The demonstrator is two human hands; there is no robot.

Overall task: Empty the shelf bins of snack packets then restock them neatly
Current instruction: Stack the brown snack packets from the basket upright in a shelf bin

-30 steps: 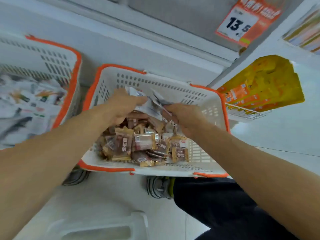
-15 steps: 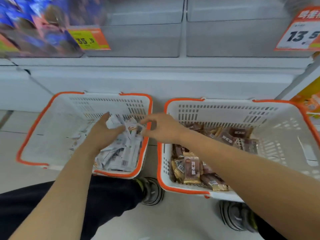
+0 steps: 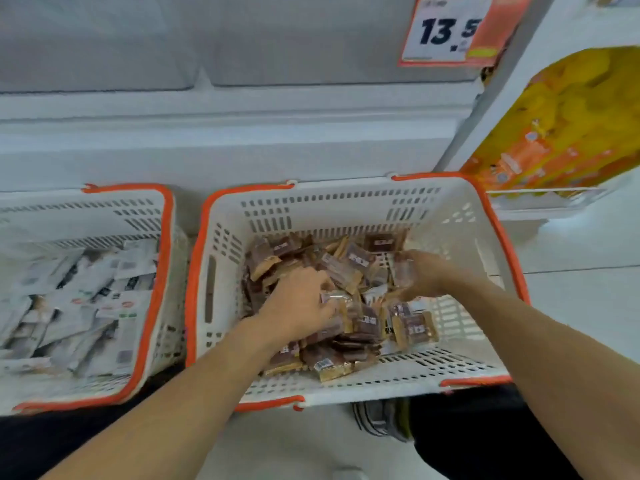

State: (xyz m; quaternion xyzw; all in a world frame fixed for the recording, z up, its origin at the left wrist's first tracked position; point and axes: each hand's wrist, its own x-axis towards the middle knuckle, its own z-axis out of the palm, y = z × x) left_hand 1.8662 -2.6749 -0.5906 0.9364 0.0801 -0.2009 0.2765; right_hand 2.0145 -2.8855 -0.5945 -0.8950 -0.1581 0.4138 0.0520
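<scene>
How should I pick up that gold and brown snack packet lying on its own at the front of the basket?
Pinch the gold and brown packet across its short width, coming straight down from above. It lies flat on the basket floor near the front wall, so its top face is open while the wall blocks a low approach.

a: the light is bright, even and white, with soft shadows under the baskets.
b: the whole frame is slightly blurred; the packets smear, the hands are soft, and wide-angle distortion bends the shelf at the edges.
</scene>
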